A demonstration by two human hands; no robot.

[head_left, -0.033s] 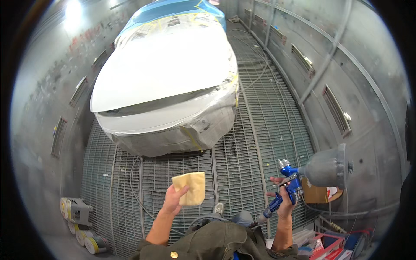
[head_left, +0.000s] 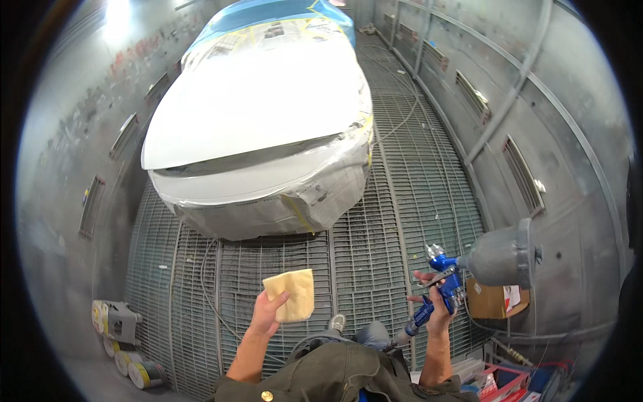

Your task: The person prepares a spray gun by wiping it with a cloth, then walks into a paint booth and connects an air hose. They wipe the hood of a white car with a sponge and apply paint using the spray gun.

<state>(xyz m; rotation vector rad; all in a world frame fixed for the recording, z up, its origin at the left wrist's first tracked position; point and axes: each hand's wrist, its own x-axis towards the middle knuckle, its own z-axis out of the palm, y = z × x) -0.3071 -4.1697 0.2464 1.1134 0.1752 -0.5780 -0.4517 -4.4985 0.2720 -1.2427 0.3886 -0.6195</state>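
My left hand (head_left: pixel 268 309) grips a folded pale yellow cloth (head_left: pixel 295 295), with the thumb pressed flat on its face. Wrapped around the handle of a blue spray gun (head_left: pixel 450 287) is my right hand (head_left: pixel 439 311); a finger or two stretch out by the trigger. The gun's silver nozzle points up and to the left, and its grey cup (head_left: pixel 501 254) sticks out to the right. An air hose joins the bottom of the handle. Ahead stands a car with a white hood (head_left: pixel 258 100), its front wrapped in masking paper (head_left: pixel 268 216) and its upper part under blue sheeting (head_left: pixel 268 15).
Metal grating (head_left: pixel 362 268) covers the floor, with hoses lying along it. Grey booth walls rise on both sides. A cardboard box (head_left: pixel 487 301) and a red tray of supplies (head_left: pixel 509 385) are at my right. Several round cans (head_left: pixel 146 375) and a grey container (head_left: pixel 120 321) stand at lower left.
The view has shifted slightly, and the cloth sits a little further left in it. Both hands keep their hold on the cloth and the spray gun.
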